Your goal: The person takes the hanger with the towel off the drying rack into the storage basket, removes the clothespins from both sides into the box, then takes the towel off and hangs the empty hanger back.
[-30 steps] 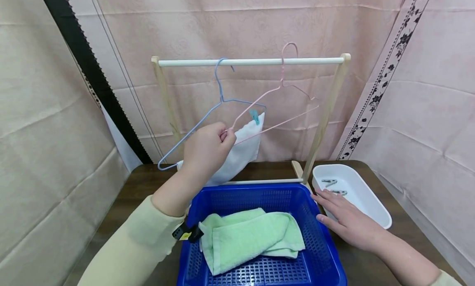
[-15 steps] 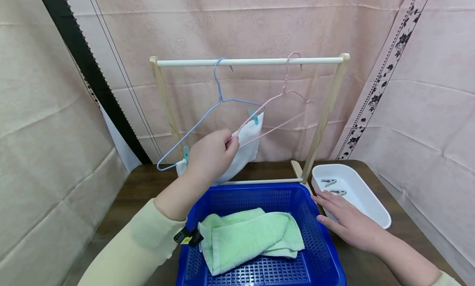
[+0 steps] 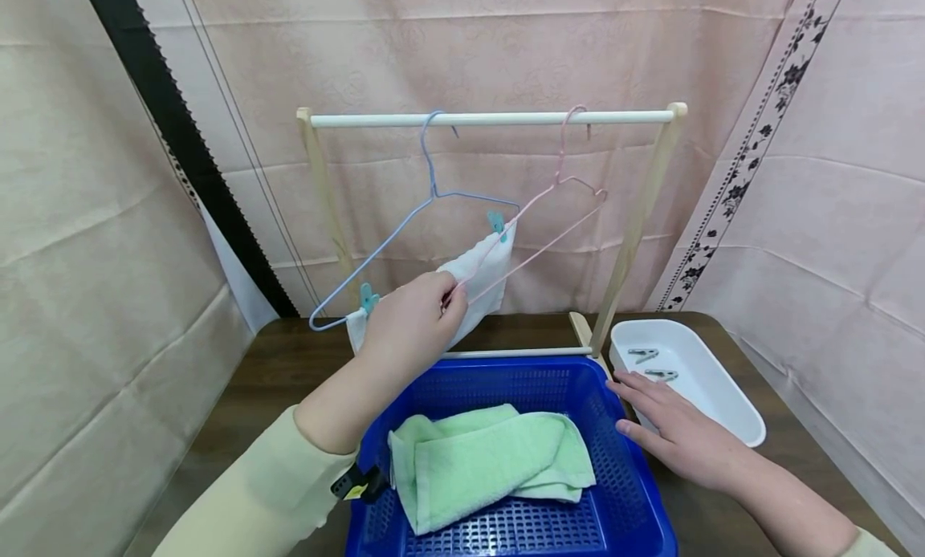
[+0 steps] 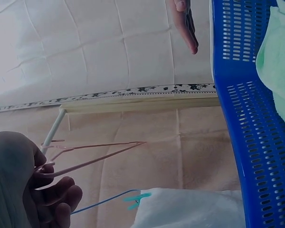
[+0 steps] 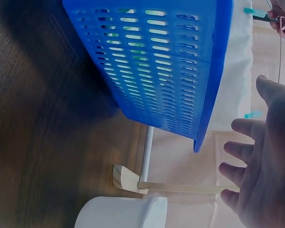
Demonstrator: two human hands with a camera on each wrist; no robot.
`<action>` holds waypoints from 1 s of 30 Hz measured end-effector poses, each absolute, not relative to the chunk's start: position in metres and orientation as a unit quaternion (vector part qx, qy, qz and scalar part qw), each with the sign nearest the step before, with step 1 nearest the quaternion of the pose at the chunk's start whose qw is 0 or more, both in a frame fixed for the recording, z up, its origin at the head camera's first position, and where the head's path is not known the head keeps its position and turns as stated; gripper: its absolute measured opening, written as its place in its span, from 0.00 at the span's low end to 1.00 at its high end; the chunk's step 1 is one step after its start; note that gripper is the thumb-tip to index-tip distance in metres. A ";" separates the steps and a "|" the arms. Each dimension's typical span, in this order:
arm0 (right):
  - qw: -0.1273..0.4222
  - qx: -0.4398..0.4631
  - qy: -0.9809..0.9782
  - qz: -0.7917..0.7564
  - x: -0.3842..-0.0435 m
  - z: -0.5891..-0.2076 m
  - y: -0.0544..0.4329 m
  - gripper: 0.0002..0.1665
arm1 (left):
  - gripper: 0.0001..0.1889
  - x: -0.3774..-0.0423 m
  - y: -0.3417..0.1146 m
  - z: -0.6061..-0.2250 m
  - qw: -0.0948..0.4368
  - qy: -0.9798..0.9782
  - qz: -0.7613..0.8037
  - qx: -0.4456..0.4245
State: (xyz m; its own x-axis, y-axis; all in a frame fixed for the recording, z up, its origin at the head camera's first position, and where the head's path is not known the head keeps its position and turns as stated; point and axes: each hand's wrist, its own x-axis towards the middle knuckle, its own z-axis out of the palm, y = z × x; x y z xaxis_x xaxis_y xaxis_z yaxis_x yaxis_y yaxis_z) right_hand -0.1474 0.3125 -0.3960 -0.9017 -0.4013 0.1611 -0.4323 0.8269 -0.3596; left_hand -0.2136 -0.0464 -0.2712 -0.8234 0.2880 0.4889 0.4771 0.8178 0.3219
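Left hand (image 3: 415, 316): fingers curled, pinching the near left corner of the pink hanger (image 3: 561, 160). Right hand (image 3: 682, 428): fingers extended, grasping nothing; the right wrist view shows them apart from the basket.

The pink hanger is hooked over the rail (image 3: 499, 119), right of the blue hanger (image 3: 377, 253), slanting from near left to far right. Assessment: handle it by the corner with a light, level pull, keeping the hook seated; upward force could unseat it. Its lower wires pass in front of the white cloth (image 3: 493, 276), so a leftward swing risks snagging the cloth or its pegs (image 3: 497, 224). The right hand is available to steady the frame.

Materials: both hangers appear to be thin, coated wire, the pink one twisted at the neck. The white cloth looks soft and thin, fixed by two teal pegs. The rail is a pale, smooth rod between slim wooden uprights (image 3: 639, 204).

Nearer, a perforated blue plastic basket (image 3: 506, 364) contains a folded, napped green towel (image 3: 499, 461). At right, a smooth, round-cornered white tray (image 3: 711, 396) contains two clips (image 3: 643, 354). All stand on a dark wood-grain counter (image 3: 282, 372).
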 end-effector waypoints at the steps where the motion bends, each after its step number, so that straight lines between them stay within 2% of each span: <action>1: 0.040 0.219 -0.955 0.197 -0.147 -0.396 0.312 0.33 | 0.19 -0.213 -0.047 -0.272 0.216 -0.928 -0.219 -0.209; 12: 0.048 0.225 -0.954 0.191 -0.147 -0.396 0.310 0.33 | 0.15 -0.208 -0.050 -0.278 0.207 -0.924 -0.228 -0.228; 22: 0.035 0.223 -0.954 0.196 -0.147 -0.395 0.306 0.33 | 0.16 -0.200 -0.064 -0.287 0.169 -0.926 -0.246 -0.231; 30: 0.037 0.225 -0.954 0.196 -0.147 -0.395 0.306 0.33 | 0.12 -0.189 -0.082 -0.296 0.147 -0.932 -0.228 -0.242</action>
